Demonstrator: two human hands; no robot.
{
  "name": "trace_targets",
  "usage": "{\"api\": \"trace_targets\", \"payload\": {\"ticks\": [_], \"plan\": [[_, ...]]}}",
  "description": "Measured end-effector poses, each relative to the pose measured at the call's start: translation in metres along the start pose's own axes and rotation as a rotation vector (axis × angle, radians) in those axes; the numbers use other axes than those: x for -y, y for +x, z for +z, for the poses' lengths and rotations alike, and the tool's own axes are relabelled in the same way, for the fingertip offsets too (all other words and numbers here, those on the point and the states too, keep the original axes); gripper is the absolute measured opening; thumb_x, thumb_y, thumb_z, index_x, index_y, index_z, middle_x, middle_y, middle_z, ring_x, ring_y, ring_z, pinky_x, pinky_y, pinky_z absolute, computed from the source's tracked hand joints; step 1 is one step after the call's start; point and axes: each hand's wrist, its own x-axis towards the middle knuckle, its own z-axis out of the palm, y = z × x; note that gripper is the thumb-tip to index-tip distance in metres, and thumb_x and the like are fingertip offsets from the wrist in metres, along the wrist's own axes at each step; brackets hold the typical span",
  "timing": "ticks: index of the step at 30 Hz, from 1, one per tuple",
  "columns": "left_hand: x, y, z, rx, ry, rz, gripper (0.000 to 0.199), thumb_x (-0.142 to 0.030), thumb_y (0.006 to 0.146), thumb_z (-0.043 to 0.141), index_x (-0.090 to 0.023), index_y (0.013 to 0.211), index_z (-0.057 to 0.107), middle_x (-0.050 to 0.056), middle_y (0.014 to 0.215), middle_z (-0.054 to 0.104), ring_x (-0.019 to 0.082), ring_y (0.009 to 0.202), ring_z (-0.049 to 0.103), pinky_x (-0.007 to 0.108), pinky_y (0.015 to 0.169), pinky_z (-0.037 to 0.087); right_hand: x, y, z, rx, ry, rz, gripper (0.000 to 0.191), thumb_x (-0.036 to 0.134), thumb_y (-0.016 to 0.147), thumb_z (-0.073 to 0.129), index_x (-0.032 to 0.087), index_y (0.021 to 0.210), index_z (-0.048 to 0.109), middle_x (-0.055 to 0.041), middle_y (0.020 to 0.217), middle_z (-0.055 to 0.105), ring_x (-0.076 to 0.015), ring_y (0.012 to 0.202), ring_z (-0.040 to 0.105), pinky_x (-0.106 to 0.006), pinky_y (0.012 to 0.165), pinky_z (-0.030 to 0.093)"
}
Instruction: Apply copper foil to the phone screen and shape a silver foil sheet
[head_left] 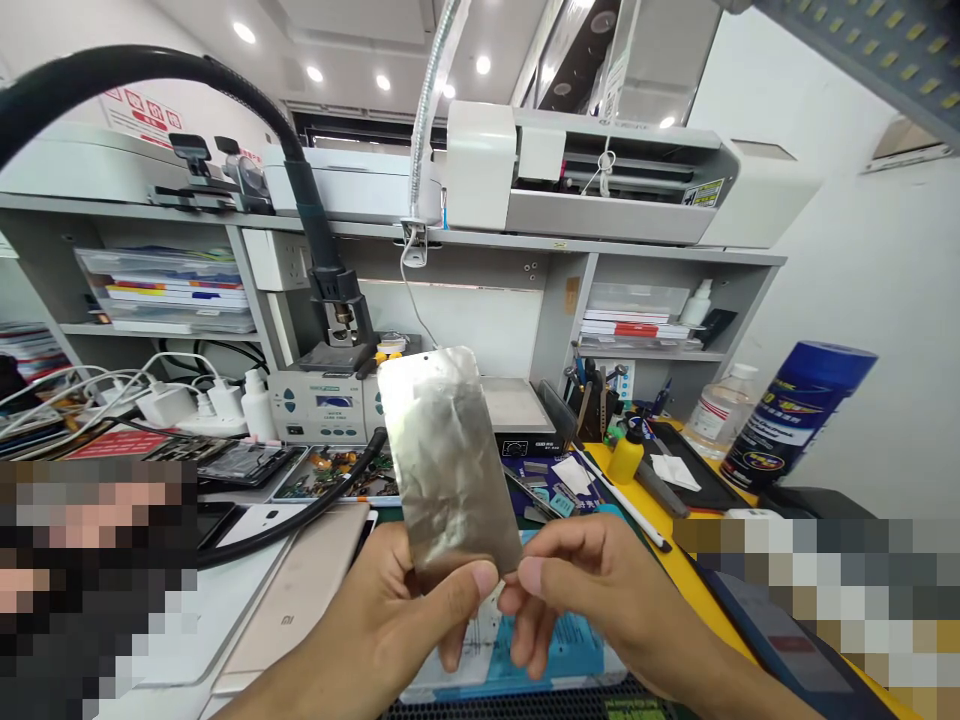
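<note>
A wrinkled silver foil sheet (450,460), phone-sized with rounded top corners and a tiny dark hole near its top edge, stands upright in front of me. My left hand (420,600) grips its lower end, thumb across the front and fingers behind. At the lower right corner, my right hand (585,590) has thumb and index finger pinched together on the edge, its other fingers curled below. Beneath both hands lies a blue and white mat or packet (577,650), partly covered. A gold phone back cover (300,600) with a logo lies left of my left hand.
A black hose (300,540) arches over the left side. Behind it stand a control unit (330,405) and a tray of small parts (300,480). At right are a blue spray can (795,420), a clear bottle (720,405), a yellow bottle (626,458) and a white stylus-like stick (626,505).
</note>
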Motion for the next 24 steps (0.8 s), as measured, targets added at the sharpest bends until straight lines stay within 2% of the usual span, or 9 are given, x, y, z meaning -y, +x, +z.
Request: {"api": "trace_targets", "payload": {"ticks": [6, 9, 13, 16, 19, 22, 24], "plan": [[-0.002, -0.001, 0.001, -0.029, 0.071, 0.021, 0.034, -0.04, 0.101, 0.048, -0.016, 0.086, 0.067, 0.001, 0.076, 0.057, 0.012, 0.065, 0.046, 0.02, 0.055, 0.044, 0.002, 0.0, -0.005, 0.057, 0.231, 0.161, 0.018, 0.023, 0.081, 0.075, 0.006, 0.076, 0.075, -0.0122, 0.076, 0.076, -0.0192, 0.054, 0.074, -0.025, 0.046, 0.06], [0.001, -0.004, 0.001, -0.046, 0.147, 0.05, 0.028, -0.036, 0.101, 0.049, -0.019, 0.092, 0.07, 0.001, 0.081, 0.063, 0.012, 0.068, 0.05, 0.018, 0.056, 0.045, 0.003, 0.001, -0.007, 0.076, 0.285, 0.21, 0.016, 0.021, 0.081, 0.073, 0.006, 0.076, 0.075, -0.012, 0.075, 0.076, -0.0203, 0.055, 0.074, -0.025, 0.045, 0.06], [0.004, -0.007, 0.0, -0.09, 0.275, 0.086, 0.021, -0.031, 0.1, 0.052, -0.026, 0.109, 0.07, 0.0, 0.094, 0.07, 0.012, 0.072, 0.057, 0.016, 0.057, 0.048, 0.005, 0.002, -0.009, 0.071, 0.321, 0.282, 0.014, 0.017, 0.08, 0.07, 0.006, 0.075, 0.076, -0.0112, 0.073, 0.076, -0.02, 0.053, 0.074, -0.025, 0.044, 0.06], [0.001, -0.007, 0.001, -0.125, 0.369, 0.13, 0.021, -0.027, 0.099, 0.053, -0.029, 0.111, 0.071, -0.002, 0.098, 0.072, 0.012, 0.074, 0.061, 0.019, 0.074, 0.052, 0.006, 0.002, -0.01, 0.05, 0.326, 0.319, 0.014, 0.016, 0.078, 0.069, 0.005, 0.074, 0.076, -0.011, 0.072, 0.076, -0.0192, 0.051, 0.074, -0.024, 0.043, 0.06], [-0.004, -0.004, 0.003, -0.12, 0.429, 0.176, 0.023, -0.024, 0.1, 0.05, -0.029, 0.111, 0.07, -0.002, 0.109, 0.073, 0.016, 0.091, 0.065, 0.024, 0.094, 0.049, 0.005, 0.003, -0.011, 0.048, 0.335, 0.338, 0.014, 0.016, 0.078, 0.068, 0.005, 0.074, 0.076, -0.0106, 0.071, 0.076, -0.019, 0.051, 0.073, -0.024, 0.043, 0.06], [-0.007, -0.003, 0.003, -0.125, 0.534, 0.195, 0.023, -0.023, 0.099, 0.051, -0.027, 0.114, 0.068, 0.001, 0.109, 0.073, 0.019, 0.099, 0.066, 0.027, 0.098, 0.047, 0.003, 0.003, -0.012, 0.054, 0.357, 0.336, 0.015, 0.015, 0.079, 0.066, 0.005, 0.075, 0.076, -0.0104, 0.071, 0.077, -0.0193, 0.052, 0.074, -0.024, 0.044, 0.061], [-0.007, -0.004, 0.002, -0.128, 0.599, 0.192, 0.022, -0.023, 0.099, 0.051, -0.027, 0.113, 0.068, 0.001, 0.103, 0.074, 0.018, 0.093, 0.067, 0.027, 0.095, 0.048, 0.002, 0.003, -0.013, 0.051, 0.356, 0.339, 0.015, 0.015, 0.079, 0.065, 0.005, 0.077, 0.076, -0.0102, 0.071, 0.077, -0.0192, 0.053, 0.074, -0.024, 0.045, 0.061]]}}
